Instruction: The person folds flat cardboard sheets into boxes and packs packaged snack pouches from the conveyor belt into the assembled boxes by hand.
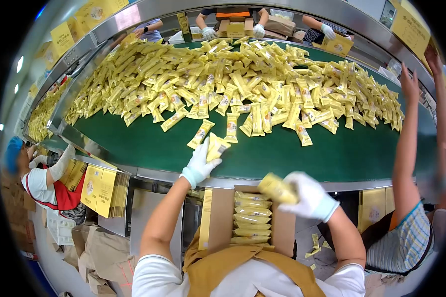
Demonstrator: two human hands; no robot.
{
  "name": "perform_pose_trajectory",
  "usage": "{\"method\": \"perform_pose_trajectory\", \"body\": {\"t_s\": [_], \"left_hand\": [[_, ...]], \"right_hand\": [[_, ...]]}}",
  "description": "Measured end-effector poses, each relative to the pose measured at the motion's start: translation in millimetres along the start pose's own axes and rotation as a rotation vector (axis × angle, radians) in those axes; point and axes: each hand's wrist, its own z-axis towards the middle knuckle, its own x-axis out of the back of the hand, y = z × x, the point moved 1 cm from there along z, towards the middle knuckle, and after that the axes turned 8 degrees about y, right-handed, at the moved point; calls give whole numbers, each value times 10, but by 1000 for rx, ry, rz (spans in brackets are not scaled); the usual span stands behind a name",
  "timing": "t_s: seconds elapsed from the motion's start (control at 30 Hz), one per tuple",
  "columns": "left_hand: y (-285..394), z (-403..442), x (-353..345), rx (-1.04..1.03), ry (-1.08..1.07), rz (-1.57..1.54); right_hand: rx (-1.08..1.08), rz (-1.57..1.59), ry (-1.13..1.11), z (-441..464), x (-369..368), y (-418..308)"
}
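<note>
From the rectangular brown cardboard box (284, 225), the flat green belt (292, 161) lies bare toward one o'clock; beyond, heaped yellow plastic-wrapped bars (243, 85) block twelve.

Gripping yellow packet (217, 146) in gloved left hand (199, 162), over near edge of green belt (134, 148). Holding second packet (276, 188), blurred, in gloved right hand (309, 195), by right wall of open box (220, 213). Showing column of stacked packets (252, 212) inside box. Facing big pile (233, 84) heaped over far side of belt, with few loose packets (231, 127) near left hand. Wearing brown apron (218, 272) over white shirt (153, 272). Working between red-aproned person (67, 195) at left and person (406, 242) with raised bare arms at right. Facing co-worker's white-gloved hands (209, 33) at carton (237, 28) across belt.
</note>
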Motion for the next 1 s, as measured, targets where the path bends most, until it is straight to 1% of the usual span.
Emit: {"method": "perform_pose_trajectory", "body": {"t_s": [0.03, 0.07, 0.13, 0.17, 0.2, 0.27, 0.3, 0.37, 0.4, 0.43, 0.47, 0.5, 0.53, 0.6, 0.63, 0.7, 0.73, 0.8, 0.83, 0.87, 0.93, 0.97, 1.0], "left_hand": [[124, -66, 48, -10, 29, -63], [400, -137, 154, -21, 57, -128], [718, -351, 171, -11, -104, -467], [925, -487, 188, -132, -121, -437], [1146, -584, 250, -227, -209, -350], [1320, -826, 153, -320, -312, -304], [1344, -927, 48, -313, -369, -217], [1325, -1101, -175, -302, -479, -38], [1307, -1178, -236, -356, -488, 40], [1290, -1241, -296, -409, -492, 117], [1267, -1311, -365, -458, -495, 193], [1241, -1376, -433, -509, -429, 210], [1201, -1408, -494, -515, -419, 224], [1188, -1422, -535, -529, -395, 258], [1197, -1421, -542, -536, -475, 297], [1225, -1435, -541, -549, -635, 375], [1227, -1472, -538, -566, -585, 358], [1231, -1584, -523, -598, -486, 321], [1309, -1599, -459, -497, -589, 319], [1331, -1619, -433, -556, -566, 317], [1356, -1672, -406, -669, -516, 312], [1374, -1658, -402, -669, -533, 323], [1344, -1666, -435, -687, -503, 346]], "right_hand": [[100, -31, -124, -20, -158, -99], [198, -65, -248, -54, -359, -168], [300, -117, -499, -111, -807, -263], [327, -122, -566, -172, -1040, -275], [353, -127, -633, -242, -1261, -275], [380, -141, -609, -337, -1609, -299], [394, -147, -597, -407, -1752, -270], [384, -54, -444, -586, -2063, -118], [380, -9, -365, -602, -2070, -136], [272, 77, -328, -663, -2045, -143], [314, 39, -326, -691, -1976, -170], [356, 4, -326, -726, -1917, -183], [400, -28, -325, -756, -1855, -207], [416, -132, -295, -767, -1656, -297], [426, -188, -278, -743, -1520, -329], [371, -325, -282, -606, -1098, -333], [342, -392, -286, -513, -914, -263], [269, -401, 414, -294, -641, 20], [136, -398, 552, -61, -551, 280], [-47, -244, 695, 142, -541, 603], [-161, -216, 755, 522, -497, 1255], [-258, -372, 682, 676, -567, 1597], [-353, -524, 606, 817, -637, 1857]]}}
